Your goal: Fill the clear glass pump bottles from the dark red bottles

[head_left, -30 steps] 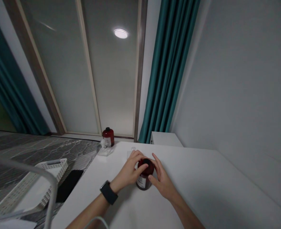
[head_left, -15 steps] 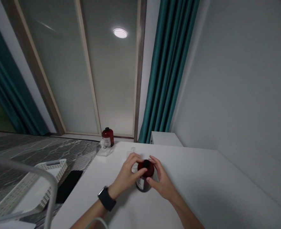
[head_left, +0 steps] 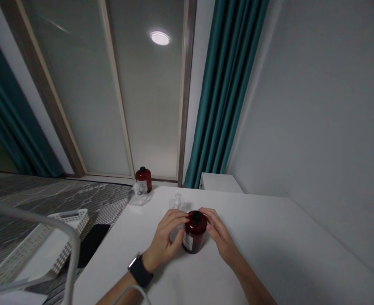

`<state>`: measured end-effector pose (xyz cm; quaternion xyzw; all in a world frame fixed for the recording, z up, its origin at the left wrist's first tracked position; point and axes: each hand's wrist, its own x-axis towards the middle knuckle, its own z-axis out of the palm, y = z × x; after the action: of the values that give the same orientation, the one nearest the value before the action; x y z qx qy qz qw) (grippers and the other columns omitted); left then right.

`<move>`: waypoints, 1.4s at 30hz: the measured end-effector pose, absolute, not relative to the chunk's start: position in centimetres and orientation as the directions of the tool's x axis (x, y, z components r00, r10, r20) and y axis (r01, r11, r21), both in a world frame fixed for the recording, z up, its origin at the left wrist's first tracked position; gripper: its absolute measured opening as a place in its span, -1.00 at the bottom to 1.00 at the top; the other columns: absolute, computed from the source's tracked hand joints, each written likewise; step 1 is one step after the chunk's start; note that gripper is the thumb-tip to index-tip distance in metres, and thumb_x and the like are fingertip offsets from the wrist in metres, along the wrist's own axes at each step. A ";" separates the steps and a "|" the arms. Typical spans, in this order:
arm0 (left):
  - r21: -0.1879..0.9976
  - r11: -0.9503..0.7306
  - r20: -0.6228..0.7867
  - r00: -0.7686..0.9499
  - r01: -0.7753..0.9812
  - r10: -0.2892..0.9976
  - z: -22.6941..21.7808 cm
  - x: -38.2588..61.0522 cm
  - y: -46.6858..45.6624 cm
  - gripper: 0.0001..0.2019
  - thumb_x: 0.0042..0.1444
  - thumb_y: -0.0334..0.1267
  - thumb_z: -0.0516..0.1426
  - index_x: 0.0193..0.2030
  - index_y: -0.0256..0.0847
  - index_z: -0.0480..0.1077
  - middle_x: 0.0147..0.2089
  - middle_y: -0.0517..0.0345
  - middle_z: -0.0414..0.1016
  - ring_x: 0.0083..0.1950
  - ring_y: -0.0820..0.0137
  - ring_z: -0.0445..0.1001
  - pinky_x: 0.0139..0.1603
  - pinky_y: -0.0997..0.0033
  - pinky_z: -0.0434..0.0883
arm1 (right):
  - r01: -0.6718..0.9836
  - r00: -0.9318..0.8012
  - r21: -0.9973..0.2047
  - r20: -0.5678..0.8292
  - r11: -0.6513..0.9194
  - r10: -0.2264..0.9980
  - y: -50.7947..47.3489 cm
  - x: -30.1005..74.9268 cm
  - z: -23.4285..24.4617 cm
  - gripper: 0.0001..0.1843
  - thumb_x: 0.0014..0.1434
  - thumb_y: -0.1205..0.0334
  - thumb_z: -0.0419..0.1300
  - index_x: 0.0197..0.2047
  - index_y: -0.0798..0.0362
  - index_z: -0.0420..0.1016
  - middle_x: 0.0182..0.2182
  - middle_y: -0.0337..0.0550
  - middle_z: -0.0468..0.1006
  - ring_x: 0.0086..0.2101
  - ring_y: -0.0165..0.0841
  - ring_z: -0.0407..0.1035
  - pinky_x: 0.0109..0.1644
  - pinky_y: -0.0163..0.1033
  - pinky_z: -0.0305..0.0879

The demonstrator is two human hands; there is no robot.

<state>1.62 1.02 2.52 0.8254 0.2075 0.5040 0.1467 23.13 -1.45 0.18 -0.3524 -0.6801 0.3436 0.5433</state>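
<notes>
A dark red bottle (head_left: 193, 234) with a black cap and a pale label stands upright on the white table (head_left: 269, 245). My left hand (head_left: 167, 235), with a black watch on its wrist, wraps its fingers round the bottle's left side and shoulder. My right hand (head_left: 219, 235) curls against the bottle's right side, fingertips near the cap. Just behind the hands stands a small clear bottle (head_left: 177, 201).
A second dark red bottle (head_left: 143, 179) and a small clear object stand at the table's far left corner. A white slotted basket (head_left: 43, 245) and a black phone (head_left: 90, 245) lie left of the table. A white cabinet (head_left: 220, 183) and teal curtains stand behind.
The bottle now stands more upright and its cap shows fully. My left hand slid down its side and my right hand drew round the far side. The view tilted slightly up.
</notes>
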 end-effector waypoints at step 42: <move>0.350 -0.917 0.799 0.450 0.193 0.399 4.1 1.8 2.1 -0.82 0.26 -0.39 0.00 -0.14 -0.20 0.42 -0.16 0.00 0.55 -0.12 0.22 0.43 -0.08 0.15 0.32 | 0.120 0.073 -0.866 0.496 0.486 0.865 -1.1 20.1 0.5 -0.66 0.28 0.20 0.16 0.12 -0.05 0.36 -0.02 -0.06 0.50 0.04 -0.21 0.41 0.22 -0.05 0.30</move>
<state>1.78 2.13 4.08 0.8450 0.1752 0.4944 0.1043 20.12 -1.13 0.46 -0.4047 -0.6086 0.3055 0.6103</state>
